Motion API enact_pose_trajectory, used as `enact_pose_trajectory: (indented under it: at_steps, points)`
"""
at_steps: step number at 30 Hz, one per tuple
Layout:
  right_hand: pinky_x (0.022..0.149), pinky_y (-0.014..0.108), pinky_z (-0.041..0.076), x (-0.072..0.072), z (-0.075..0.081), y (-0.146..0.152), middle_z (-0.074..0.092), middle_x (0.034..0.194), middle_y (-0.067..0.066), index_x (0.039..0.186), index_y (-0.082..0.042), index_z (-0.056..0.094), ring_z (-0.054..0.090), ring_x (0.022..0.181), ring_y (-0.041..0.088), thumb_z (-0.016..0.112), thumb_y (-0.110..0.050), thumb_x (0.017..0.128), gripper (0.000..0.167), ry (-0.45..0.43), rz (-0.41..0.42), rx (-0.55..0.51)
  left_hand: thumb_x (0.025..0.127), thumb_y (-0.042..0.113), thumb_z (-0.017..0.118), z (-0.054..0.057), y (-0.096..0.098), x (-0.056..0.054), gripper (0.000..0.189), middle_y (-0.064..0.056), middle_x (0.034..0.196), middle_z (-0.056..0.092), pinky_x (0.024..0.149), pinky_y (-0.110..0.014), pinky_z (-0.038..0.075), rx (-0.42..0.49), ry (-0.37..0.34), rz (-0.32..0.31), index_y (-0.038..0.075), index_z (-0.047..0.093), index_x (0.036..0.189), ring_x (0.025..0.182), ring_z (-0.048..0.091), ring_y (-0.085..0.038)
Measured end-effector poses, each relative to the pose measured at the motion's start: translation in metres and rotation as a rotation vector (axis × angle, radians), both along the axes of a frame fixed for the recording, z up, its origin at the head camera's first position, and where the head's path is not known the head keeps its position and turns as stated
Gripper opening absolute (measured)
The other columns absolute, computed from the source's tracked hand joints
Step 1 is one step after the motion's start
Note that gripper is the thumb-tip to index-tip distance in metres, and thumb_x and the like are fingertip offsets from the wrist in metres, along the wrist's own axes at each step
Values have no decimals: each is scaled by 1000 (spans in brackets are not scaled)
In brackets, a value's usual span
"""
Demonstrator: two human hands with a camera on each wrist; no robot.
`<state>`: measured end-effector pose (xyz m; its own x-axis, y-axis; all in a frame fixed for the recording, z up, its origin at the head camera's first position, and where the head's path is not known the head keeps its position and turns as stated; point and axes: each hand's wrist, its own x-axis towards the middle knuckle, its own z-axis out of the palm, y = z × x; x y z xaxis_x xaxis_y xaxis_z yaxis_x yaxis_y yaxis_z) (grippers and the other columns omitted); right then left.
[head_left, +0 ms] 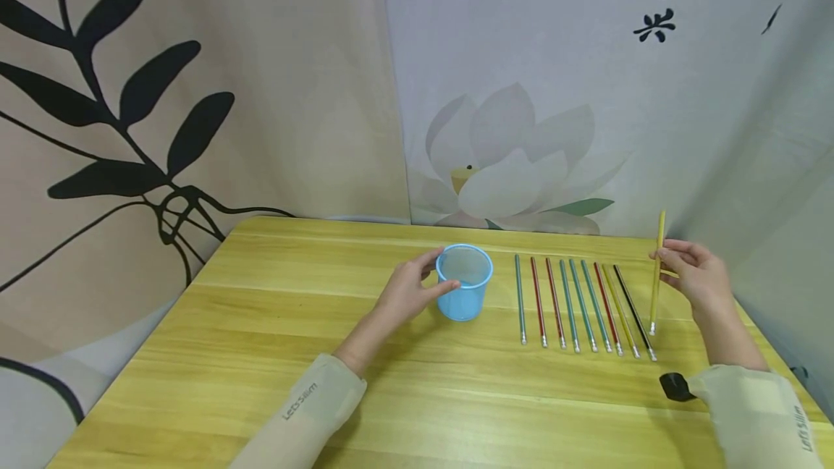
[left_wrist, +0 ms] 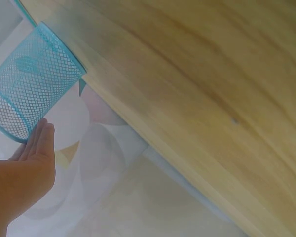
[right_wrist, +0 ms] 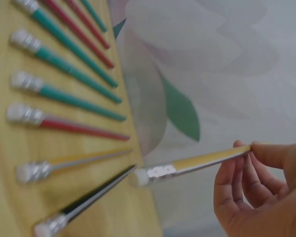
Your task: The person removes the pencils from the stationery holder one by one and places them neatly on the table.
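Note:
A light-blue mesh pen cup stands upright on the table. My left hand holds it near the rim, thumb at the front and fingers at the far side; the left wrist view shows those fingers fairly straight against the rim. Between thumb and fingertips, my right hand pinches a yellow pencil, eraser end pointing down and raised off the table. Left of that hand lies a row of pencils: several teal ones, three dark red ones, one yellow and one black.
The wooden table reaches back to a printed curtain with leaves and a lotus. Its right edge runs close to my right forearm. A small black object sits at my right cuff.

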<state>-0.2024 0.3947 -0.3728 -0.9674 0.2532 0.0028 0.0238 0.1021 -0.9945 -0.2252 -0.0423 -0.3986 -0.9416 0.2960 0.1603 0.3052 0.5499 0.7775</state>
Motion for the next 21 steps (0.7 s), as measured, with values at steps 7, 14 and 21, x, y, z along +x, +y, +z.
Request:
enact_pose_trajectory:
  at_steps: [7, 14, 21]
  points:
    - [60, 13, 57, -2, -20, 17, 70, 78, -23, 101, -26, 64, 60, 73, -2, 61, -24, 100, 4, -85, 1, 48, 89, 36, 76, 1, -1, 1, 72, -19, 141, 58, 105, -43, 54, -1, 3, -9, 5, 47, 147, 128, 60, -36]
    - [63, 13, 57, -5, -37, 28, 65, 79, -30, 101, -33, 62, 59, 74, -4, 56, -27, 102, 8, -163, 17, 211, 88, 36, 76, 1, -1, 0, 72, -19, 141, 59, 105, -43, 54, 3, 2, -12, 5, 48, 147, 128, 60, -36]
    - [55, 22, 54, -9, -49, 35, 63, 75, -27, 99, -33, 63, 58, 64, 1, 53, -28, 103, 12, -291, 12, 262, 88, 35, 77, 0, 0, 0, 72, -18, 141, 59, 106, -43, 54, 3, -8, -5, 6, 48, 147, 128, 59, -35]
